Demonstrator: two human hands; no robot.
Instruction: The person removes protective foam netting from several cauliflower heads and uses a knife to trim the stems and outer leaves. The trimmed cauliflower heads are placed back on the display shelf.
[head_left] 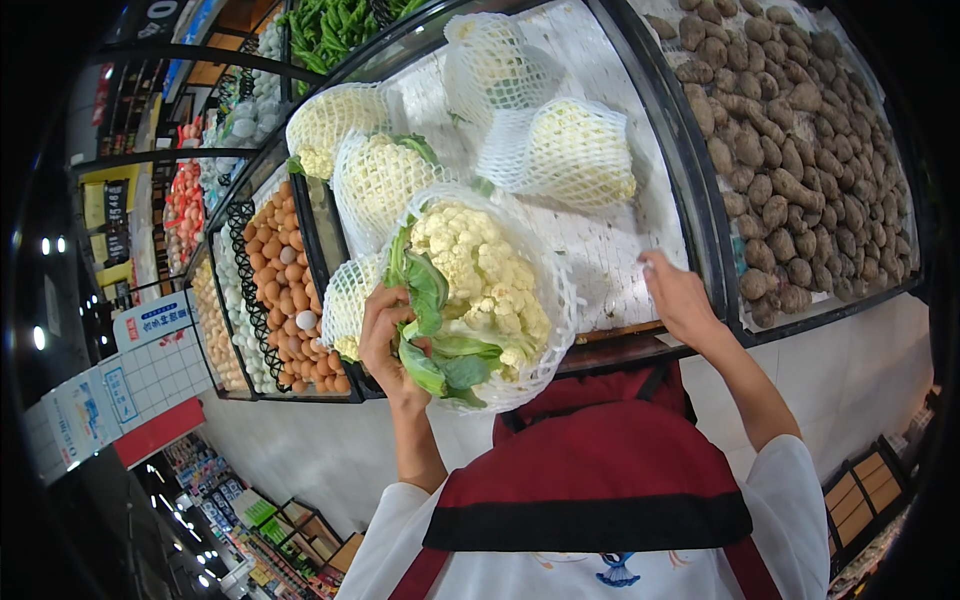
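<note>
A large cauliflower [482, 270] with green leaves [425, 300] is in my left hand [383, 338], which is closed around its leafy side. A white foam net [548, 365] wraps the far side and bottom of this head, leaving the pale florets bare. It is lifted in front of the bin's near edge. My right hand [682, 300] is over the right part of the white-lined cauliflower bin [600, 255], its fingers loosely bent and nothing visible in them. Close by lies a netted cauliflower [580, 152] on its side.
More netted cauliflowers [385, 180] lie at the bin's left and back. A black divider [665, 130] separates brown taro-like roots [790, 150] on the right. Brown eggs [285, 280] fill a bin on the left, with green peppers [335, 30] beyond. A red apron [590, 470] covers my front.
</note>
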